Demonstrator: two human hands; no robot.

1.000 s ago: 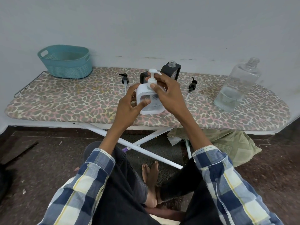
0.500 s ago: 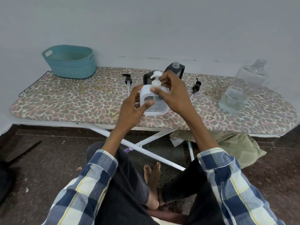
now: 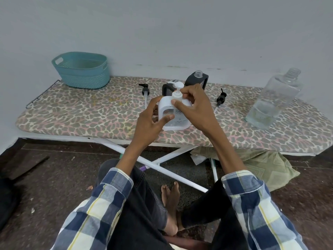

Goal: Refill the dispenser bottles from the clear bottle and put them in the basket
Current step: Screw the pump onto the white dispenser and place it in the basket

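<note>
White dispenser bottle [image 3: 173,116] stands upright on the ironing board [image 3: 90,112], well right of the teal basket [image 3: 82,70]. Left hand [image 3: 150,121] grips its body; right hand [image 3: 193,107] pinches the pump collar [image 3: 177,95] above. The pump's axis is vertical. Judged step: tightening the pump. The left hand is nearer the basket.

Person wearing a checked shirt and dark trousers

Both sleeves [image 3: 111,192] are showing a check of navy, pale blue, white and cream with thin yellow lines, their cuffs sitting partway up the forearms; dark trousers [image 3: 137,219] are covering the legs, and the feet [image 3: 171,195] are going bare.
</note>
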